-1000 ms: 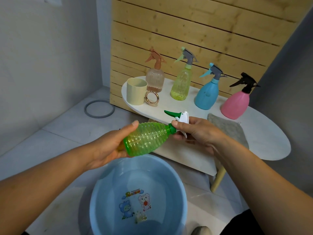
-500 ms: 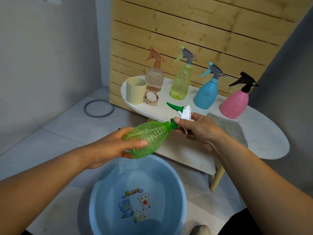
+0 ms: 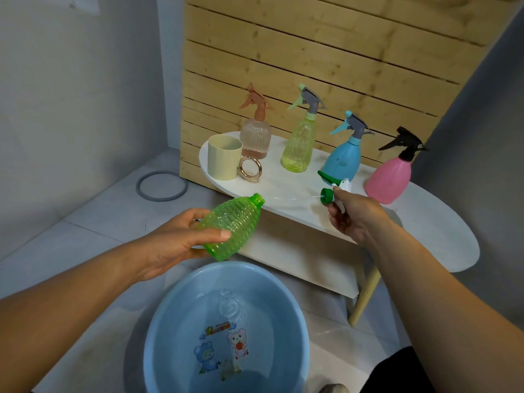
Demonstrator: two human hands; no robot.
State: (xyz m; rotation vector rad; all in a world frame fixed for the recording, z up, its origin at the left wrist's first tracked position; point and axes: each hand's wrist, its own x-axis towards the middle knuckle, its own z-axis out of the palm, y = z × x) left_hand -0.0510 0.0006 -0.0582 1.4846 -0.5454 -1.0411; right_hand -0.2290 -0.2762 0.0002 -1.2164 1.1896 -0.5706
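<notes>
One green bottle (image 3: 232, 225), neck bare, lies tilted in the left grip (image 3: 170, 245) above the far rim of the single blue basin (image 3: 158, 321) on the floor. Fingers and thumb curl round its ribbed body. The right grip (image 3: 354, 219) pinches the one spray head (image 3: 333, 188), well apart from the neck.

Four bottles stand on the white desk (image 3: 425, 228) – peach (image 3: 255, 137), yellow-green (image 3: 299, 148), blue (image 3: 341, 160), pink (image 3: 388, 177) – plus one cup (image 3: 224, 160) and one gold ring (image 3: 241, 168). One grey hoop (image 3: 161, 199) lies on pale floor tiles, with a slatted wooden panel (image 3: 326, 52) and grey walls behind.
</notes>
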